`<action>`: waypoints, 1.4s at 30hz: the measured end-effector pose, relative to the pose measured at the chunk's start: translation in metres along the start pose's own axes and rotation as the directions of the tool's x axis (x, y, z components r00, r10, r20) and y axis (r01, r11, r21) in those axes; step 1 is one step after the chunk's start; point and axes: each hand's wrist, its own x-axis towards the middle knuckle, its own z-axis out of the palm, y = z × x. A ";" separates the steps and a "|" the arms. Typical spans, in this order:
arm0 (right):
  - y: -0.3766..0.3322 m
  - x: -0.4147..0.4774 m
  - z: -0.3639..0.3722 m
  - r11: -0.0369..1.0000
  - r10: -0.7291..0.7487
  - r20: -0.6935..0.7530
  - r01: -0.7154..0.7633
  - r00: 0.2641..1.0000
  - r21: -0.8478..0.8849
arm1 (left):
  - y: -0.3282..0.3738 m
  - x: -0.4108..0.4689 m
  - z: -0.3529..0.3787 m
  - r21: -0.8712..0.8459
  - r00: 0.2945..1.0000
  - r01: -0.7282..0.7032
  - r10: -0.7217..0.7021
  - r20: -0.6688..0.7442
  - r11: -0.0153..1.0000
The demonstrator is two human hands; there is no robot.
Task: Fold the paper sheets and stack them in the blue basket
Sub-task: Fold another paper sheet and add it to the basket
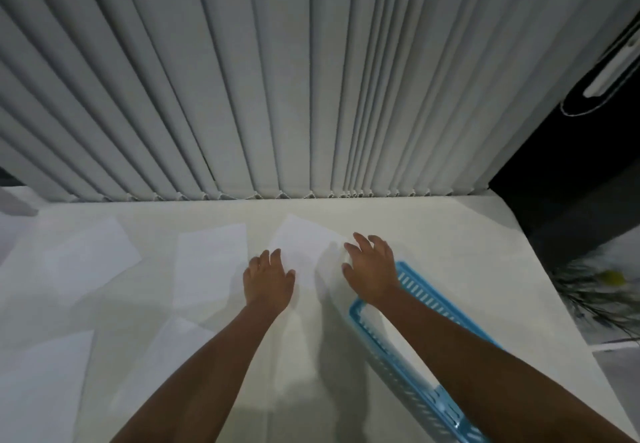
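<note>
A white paper sheet (pixel 304 245) lies between and just beyond both hands, left hand (pixel 268 278) and right hand (pixel 372 266) spread open, holding nothing, the blue basket (pixel 415 356) under the right forearm, its contents hidden.

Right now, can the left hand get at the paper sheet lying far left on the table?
Probably yes. The left hand rests open near the middle sheet, and only another flat sheet lies between it and the far-left sheet. Nothing upright blocks that way across the table.
</note>
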 end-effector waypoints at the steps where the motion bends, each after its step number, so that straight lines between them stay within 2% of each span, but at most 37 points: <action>1: -0.007 0.013 0.001 1.000 -0.025 0.023 0.026 0.999 -0.009 | -0.004 0.005 -0.002 -0.015 1.000 0.022 -0.022 0.007 1.000; 8: -0.050 0.088 0.009 0.985 -0.150 0.168 0.162 0.974 -0.062 | -0.005 0.035 -0.002 -0.132 0.993 0.112 -0.105 0.058 0.985; 15: -0.070 0.137 0.023 0.967 -0.219 0.253 0.244 0.942 -0.071 | 0.000 0.053 0.014 -0.078 0.991 0.137 -0.136 0.015 0.987; 20: -0.073 0.153 0.027 0.974 -0.217 0.309 0.224 0.926 0.011 | -0.004 0.059 0.012 -0.349 0.977 0.214 -0.204 0.067 0.912; 24: -0.078 0.166 0.022 0.986 -0.148 0.316 0.114 0.937 0.123 | -0.013 0.070 0.006 -0.441 0.967 0.251 -0.202 0.155 0.861; 26: -0.079 0.172 0.017 0.983 -0.127 0.333 0.076 0.934 0.164 | -0.016 0.074 0.002 -0.413 0.957 0.277 -0.211 0.199 0.867; 29: -0.077 0.176 0.012 0.982 -0.169 0.342 0.129 0.924 0.137 | -0.019 0.072 -0.006 -0.302 0.963 0.239 -0.186 0.194 0.923; 32: -0.076 0.174 0.006 0.975 -0.214 0.384 0.170 0.898 0.145 | -0.021 0.072 -0.011 -0.011 0.997 0.009 -0.008 0.075 1.000; 35: -0.076 0.170 -0.002 0.968 -0.240 0.447 0.181 0.862 0.171 | -0.025 0.068 -0.018 0.228 0.962 -0.220 0.250 -0.111 0.948; 37: -0.076 0.168 -0.007 0.972 -0.215 0.474 0.143 0.854 0.184 | -0.031 0.065 -0.018 0.342 0.919 -0.287 0.357 -0.165 0.895; 39: -0.074 0.168 -0.009 0.972 -0.162 0.486 0.053 0.859 0.230 | -0.035 0.059 -0.018 0.367 0.892 -0.314 0.405 -0.202 0.876; 42: -0.070 0.164 -0.012 0.927 -0.124 0.524 -0.090 0.843 0.364 | -0.037 0.051 -0.016 0.279 0.897 -0.326 0.389 -0.212 0.903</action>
